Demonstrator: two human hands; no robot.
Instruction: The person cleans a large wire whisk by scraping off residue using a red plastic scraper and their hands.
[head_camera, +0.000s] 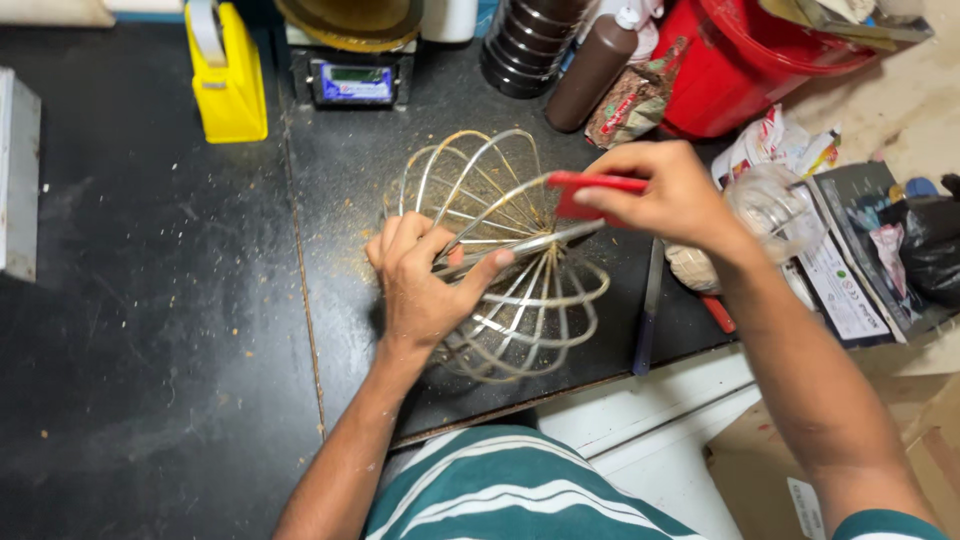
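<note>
We see the left hand (425, 290) with fingers (405, 238) curled tight around the central rod of a large wire whisk (510, 255), thumb pressed along the shaft. The right hand (675, 195) pinches a flat red plastic tool (590, 190) between thumb and fingertips, its edge against the wires. The whisk, a rounded cage of thin, shiny metal loops, lies on its side on the black desk (150, 330), near its front edge. Fine yellowish crumbs dust the dark, smooth surface around it.
</note>
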